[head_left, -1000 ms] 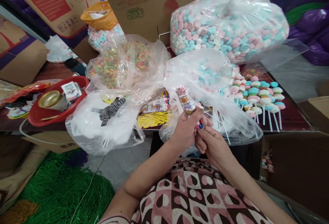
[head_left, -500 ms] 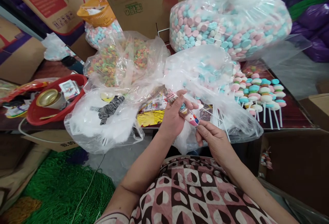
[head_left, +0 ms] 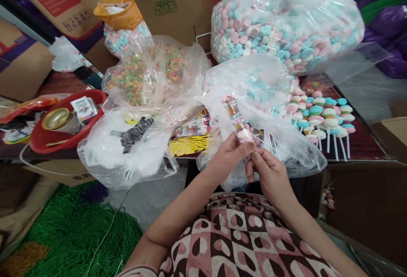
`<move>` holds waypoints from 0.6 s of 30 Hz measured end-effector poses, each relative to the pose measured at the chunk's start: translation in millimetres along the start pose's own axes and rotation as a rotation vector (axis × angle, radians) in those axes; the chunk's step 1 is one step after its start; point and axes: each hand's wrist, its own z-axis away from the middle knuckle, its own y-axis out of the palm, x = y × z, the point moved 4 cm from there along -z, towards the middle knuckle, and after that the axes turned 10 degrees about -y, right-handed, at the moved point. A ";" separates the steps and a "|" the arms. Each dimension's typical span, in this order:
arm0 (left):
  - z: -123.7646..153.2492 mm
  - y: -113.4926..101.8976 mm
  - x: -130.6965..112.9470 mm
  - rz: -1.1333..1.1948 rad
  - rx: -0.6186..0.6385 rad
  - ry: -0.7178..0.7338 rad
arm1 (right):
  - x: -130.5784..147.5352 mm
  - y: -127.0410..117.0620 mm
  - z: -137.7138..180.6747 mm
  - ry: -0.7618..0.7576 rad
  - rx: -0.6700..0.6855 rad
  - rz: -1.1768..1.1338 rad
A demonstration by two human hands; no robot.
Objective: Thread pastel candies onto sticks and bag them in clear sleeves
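Note:
A marshmallow stick in a narrow printed clear wrapper (head_left: 237, 118) tilts up and away from me above the bench front. My left hand (head_left: 230, 158) is closed round its lower part, the thumb lying across it. At its bottom end my right hand (head_left: 270, 173) pinches with thumb and forefinger; the stick's end is hidden there. Beyond the hands spreads a thin clear bag (head_left: 248, 73) of pastel marshmallows. Left of my hands lie printed wrappers (head_left: 192, 128) and a pile of gold twist ties (head_left: 189, 145). Unwrapped marshmallow sticks (head_left: 327, 116) are heaped at the right.
A large bag of marshmallows (head_left: 286, 31) stands behind. Further left are a bag of ring-shaped candies (head_left: 143, 73), a white bag (head_left: 101, 158) with a dark striped bundle (head_left: 138, 132) on it, and a red basin (head_left: 38, 139). An open carton (head_left: 362, 209) sits low at right.
My left hand has slid down the wrapped stick to its lower end, so the upper part now shows. The stick points more upright. My right hand stays at the bottom end.

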 end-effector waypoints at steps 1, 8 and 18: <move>0.6 -0.1 1.3 -0.056 0.020 -0.017 | 0.3 -2.0 -0.5 -0.019 -0.013 0.001; 7.3 -4.5 -14.6 -0.703 -0.249 0.310 | 7.4 -7.5 0.3 -0.049 -0.026 0.131; 11.4 -4.0 -19.7 -1.001 -0.109 0.331 | 15.1 -11.7 -0.1 -0.169 -0.013 0.418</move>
